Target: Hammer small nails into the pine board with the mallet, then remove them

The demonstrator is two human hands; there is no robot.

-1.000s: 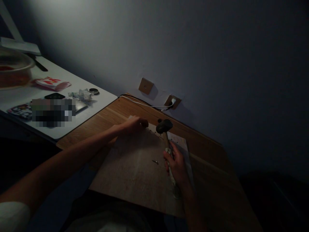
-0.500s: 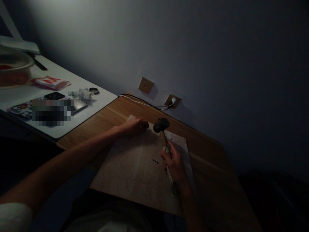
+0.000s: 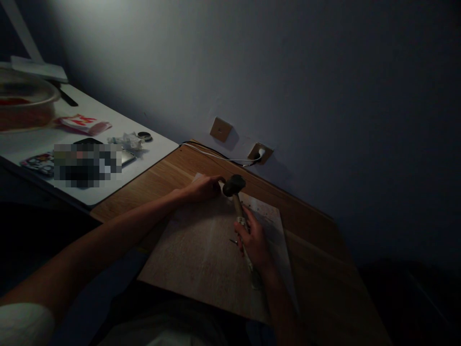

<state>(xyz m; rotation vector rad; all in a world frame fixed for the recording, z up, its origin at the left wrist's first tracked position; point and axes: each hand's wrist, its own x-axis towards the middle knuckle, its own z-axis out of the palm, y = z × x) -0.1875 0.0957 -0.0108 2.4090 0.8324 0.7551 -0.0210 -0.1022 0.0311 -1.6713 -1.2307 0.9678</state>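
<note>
My right hand [image 3: 255,239] is wrapped around the handle of a hammer [image 3: 235,185], with its dark head up and to the left. Close beside the hammer head, my left hand [image 3: 202,188] rests at the far edge of a wooden board [image 3: 190,259]. Its fingers are bent together in a pinch; whatever lies between them is too dark and small to make out. A small loose nail [image 3: 233,241] lies on the board, partly behind my right fingers. Several small dark marks or nail heads run along the board's far right edge.
The board lies on a wooden desk [image 3: 317,259] against the wall. White and black cables [image 3: 216,156] run to a wall socket [image 3: 260,153]. On the white table [image 3: 158,149] at left are a clear bowl [image 3: 29,103], a red-and-white packet [image 3: 85,124] and crumpled tissue [image 3: 127,140].
The hammer has shifted left in my right hand, its head now nearer my left fingers. My left hand stays by the board's far edge. The whole view has moved slightly.
</note>
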